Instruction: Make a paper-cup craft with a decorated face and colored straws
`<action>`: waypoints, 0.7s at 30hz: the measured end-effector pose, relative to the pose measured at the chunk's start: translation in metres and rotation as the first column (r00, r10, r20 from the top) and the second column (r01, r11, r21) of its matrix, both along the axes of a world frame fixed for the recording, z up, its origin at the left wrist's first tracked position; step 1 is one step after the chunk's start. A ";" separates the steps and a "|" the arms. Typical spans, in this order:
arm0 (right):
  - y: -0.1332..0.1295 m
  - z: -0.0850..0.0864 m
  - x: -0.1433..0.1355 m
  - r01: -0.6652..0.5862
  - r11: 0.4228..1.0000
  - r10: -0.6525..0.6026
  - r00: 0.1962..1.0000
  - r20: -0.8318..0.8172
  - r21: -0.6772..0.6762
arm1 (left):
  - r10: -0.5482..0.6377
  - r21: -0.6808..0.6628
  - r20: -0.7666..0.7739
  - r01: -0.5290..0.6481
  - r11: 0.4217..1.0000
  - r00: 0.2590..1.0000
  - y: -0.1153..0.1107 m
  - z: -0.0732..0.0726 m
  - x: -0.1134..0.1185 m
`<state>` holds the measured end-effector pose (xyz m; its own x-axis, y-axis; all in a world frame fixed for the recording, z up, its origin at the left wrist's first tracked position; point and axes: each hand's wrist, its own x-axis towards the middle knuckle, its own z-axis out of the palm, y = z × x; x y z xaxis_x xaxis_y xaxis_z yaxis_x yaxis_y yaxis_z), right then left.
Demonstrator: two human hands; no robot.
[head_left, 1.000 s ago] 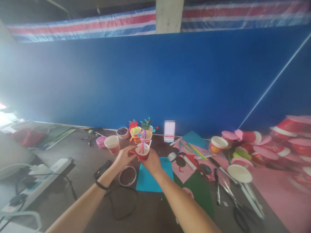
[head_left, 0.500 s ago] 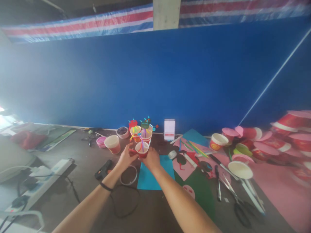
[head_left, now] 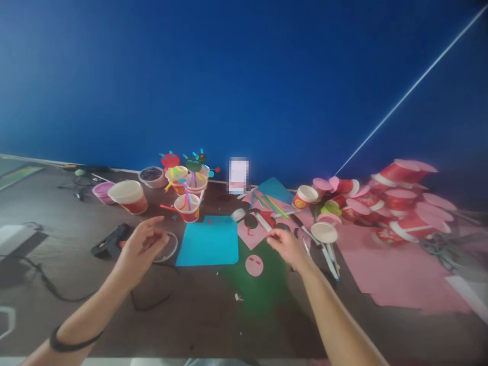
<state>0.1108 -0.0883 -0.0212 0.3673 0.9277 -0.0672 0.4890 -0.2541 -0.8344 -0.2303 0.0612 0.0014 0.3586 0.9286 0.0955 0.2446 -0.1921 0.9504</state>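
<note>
My left hand (head_left: 145, 247) hangs over the table with its fingers loosely bent and apart, the index finger stretched out, holding nothing. It is beside a ring of clear tape (head_left: 172, 249) and a black glue gun (head_left: 111, 241). Past it stands a paper cup (head_left: 187, 208) with coloured straws in it, which neither hand touches. My right hand (head_left: 286, 247) is half curled, fingers pointing left, with nothing visible in them. Its fingertips come close to the end of a white tube (head_left: 263, 221); whether they touch it, I cannot tell. A pink paper disc (head_left: 254, 265) lies to its left.
A blue sheet (head_left: 209, 244) lies mid-table. Cups with paper figures (head_left: 193, 163) stand behind it, near a larger cup (head_left: 129, 196). To the right are scissors, knives, a tilted cup (head_left: 324, 232), pink sheets (head_left: 369, 269) and a heap of red cups (head_left: 400, 201).
Both hands have let go of the cup with straws, which now stands behind the blue sheet. My hands have moved apart, the right one toward the white tube. The view has turned right and down.
</note>
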 end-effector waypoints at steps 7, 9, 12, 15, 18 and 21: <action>-0.067 -0.028 -0.022 0.062 0.998 -0.068 0.943 -0.324 -0.031 | -0.366 -0.241 0.071 0.372 0.896 0.928 -0.084 -0.014 0.077; -0.073 -0.030 -0.026 0.088 0.996 -0.085 0.920 -0.383 -0.009 | -0.383 -0.263 0.054 0.383 0.886 0.922 -0.092 -0.020 0.098; -0.078 -0.030 -0.031 0.093 0.995 -0.082 0.949 -0.305 0.022 | -0.415 -0.227 -0.020 0.400 0.888 0.910 -0.097 -0.029 0.119; -0.082 -0.025 -0.042 0.052 0.996 -0.049 0.998 -0.041 0.074 | -0.459 0.008 -0.232 0.473 0.881 0.858 -0.103 -0.035 0.123; -0.083 -0.018 -0.058 -0.049 0.987 0.019 0.980 0.197 0.153 | -0.449 0.241 -0.454 0.591 0.769 0.770 -0.113 -0.038 0.119; -0.082 -0.013 -0.067 -0.146 0.976 0.086 0.941 0.329 0.161 | -0.434 0.303 -0.594 0.689 0.659 0.677 -0.120 -0.037 0.117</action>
